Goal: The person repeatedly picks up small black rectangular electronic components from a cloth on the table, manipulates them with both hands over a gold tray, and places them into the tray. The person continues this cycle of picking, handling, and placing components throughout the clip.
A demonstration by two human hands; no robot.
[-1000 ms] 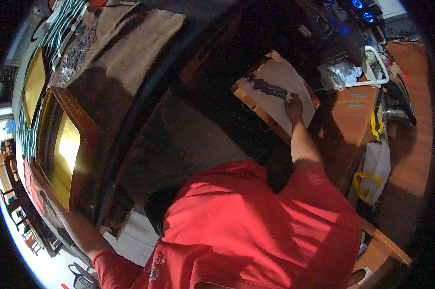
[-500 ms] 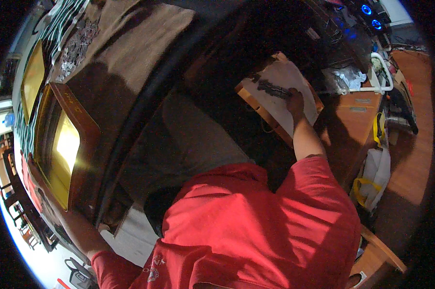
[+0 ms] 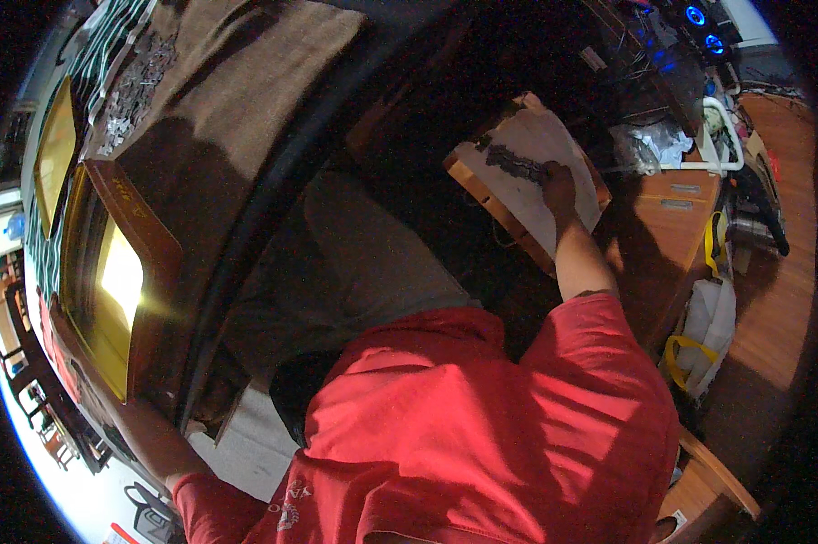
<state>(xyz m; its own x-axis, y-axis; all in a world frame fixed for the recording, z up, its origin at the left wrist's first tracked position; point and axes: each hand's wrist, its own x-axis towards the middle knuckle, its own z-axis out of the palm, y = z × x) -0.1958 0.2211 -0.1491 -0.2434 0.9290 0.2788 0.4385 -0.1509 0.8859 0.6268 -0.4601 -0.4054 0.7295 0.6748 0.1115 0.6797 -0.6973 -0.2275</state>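
On the right, my right hand (image 3: 559, 187) has its fingers closed at the near end of a dark, jagged-edged strip (image 3: 515, 164), which looks like joined puzzle pieces. The strip lies on a pale sheet (image 3: 537, 130) over a wooden board or box (image 3: 470, 179). At far left my left hand (image 3: 65, 328) is against the outer side of a brown box (image 3: 161, 238) with a shiny gold inside (image 3: 110, 349). The box stands tilted and catches a bright reflection. My left fingers are mostly hidden in shadow and by the box.
A gold panel (image 3: 55, 159) lies beyond the box. Small grey pieces (image 3: 141, 86) are heaped on a brown cloth (image 3: 246, 72). Wooden drawers (image 3: 676, 195), a white frame (image 3: 726, 136) and a white bag with yellow handles (image 3: 708, 317) stand right. Chairs (image 3: 51, 426) show far left.
The brown box has shifted and tilted slightly at its far edge. My right hand stays at the strip's end, with only a small shift. The whole view has turned a little.
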